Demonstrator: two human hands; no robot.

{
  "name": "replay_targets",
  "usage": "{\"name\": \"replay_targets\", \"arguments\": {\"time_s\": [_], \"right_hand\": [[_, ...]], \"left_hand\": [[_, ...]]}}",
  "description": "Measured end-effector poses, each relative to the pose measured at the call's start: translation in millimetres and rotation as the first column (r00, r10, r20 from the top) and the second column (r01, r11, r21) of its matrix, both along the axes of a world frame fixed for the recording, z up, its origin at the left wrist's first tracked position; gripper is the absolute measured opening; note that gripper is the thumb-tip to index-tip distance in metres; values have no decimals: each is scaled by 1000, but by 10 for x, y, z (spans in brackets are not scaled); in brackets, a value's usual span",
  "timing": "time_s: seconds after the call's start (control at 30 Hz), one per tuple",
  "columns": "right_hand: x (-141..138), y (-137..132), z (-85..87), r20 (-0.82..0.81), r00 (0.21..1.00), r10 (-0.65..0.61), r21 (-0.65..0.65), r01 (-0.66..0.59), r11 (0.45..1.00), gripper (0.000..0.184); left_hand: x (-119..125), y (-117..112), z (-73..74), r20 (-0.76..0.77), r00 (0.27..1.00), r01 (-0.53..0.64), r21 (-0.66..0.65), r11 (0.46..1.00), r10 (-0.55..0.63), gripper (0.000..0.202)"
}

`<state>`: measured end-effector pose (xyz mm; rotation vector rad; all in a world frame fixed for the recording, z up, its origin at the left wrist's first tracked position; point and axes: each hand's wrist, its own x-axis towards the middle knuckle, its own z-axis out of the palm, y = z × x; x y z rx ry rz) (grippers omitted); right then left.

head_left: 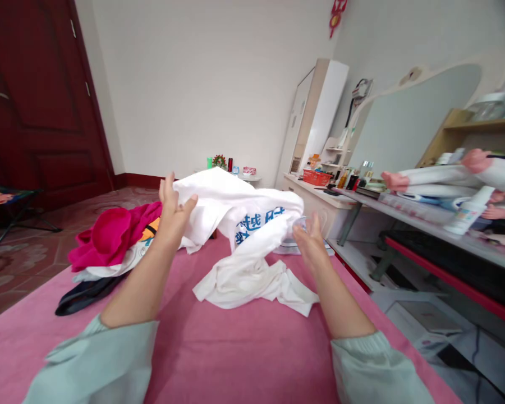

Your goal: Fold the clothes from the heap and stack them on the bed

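A white T-shirt (pixel 219 193) with blue printed characters is spread partly in the air above the pink bed cover (pixel 235 348). Its lower part lies crumpled on the cover. My left hand (pixel 173 206) is raised at the shirt's left edge, thumb and fingers apart; whether it touches the cloth I cannot tell. On the other side, my right hand (pixel 309 238) is up beside the shirt's right end, fingers spread. Behind that hand lies a pale folded garment (pixel 292 246), partly hidden by the shirt.
Left of my left arm is a clothes pile with a magenta garment (pixel 113 235) and a dark one (pixel 90 294). On the right stand a dressing table (pixel 349 199) with bottles and a grey shelf (pixel 421 216) holding doll-like limbs and a white bottle (pixel 469 212).
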<state>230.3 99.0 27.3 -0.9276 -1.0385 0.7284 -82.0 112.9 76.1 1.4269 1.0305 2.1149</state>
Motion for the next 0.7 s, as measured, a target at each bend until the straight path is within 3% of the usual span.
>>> {"name": "replay_targets", "arguments": {"time_s": [0.07,0.17,0.27,0.4,0.5,0.6,0.67,0.7], "right_hand": [[-11,66,-133,124,990,-71,-40,77,996,84],[-142,63,-259,337,940,48,-68,-26,997,54],[-330,19,-317,509,847,156,-101,-121,988,31],[-470,-56,-356,667,691,280,-229,-168,959,24],[-518,-158,-341,662,613,432,-341,-267,901,34],[-615,-290,-265,561,592,579,-443,-376,814,73],[-695,-352,-201,472,601,644,-454,-461,763,84],[-725,-363,-172,448,620,644,-423,-488,764,80]], "left_hand": [[-2,128,-171,-209,978,-33,-73,997,17,69],[15,181,-382,-508,834,15,-366,931,-213,43],[59,114,-539,-575,667,61,-590,805,-473,26],[115,36,-672,-561,504,115,-710,695,-656,21],[164,22,-667,-536,450,146,-745,651,-715,23],[257,-47,-535,-491,457,224,-743,631,-741,18],[347,-143,-395,-395,498,364,-713,599,-772,19],[393,-195,-322,-320,516,458,-681,572,-794,25]]}}
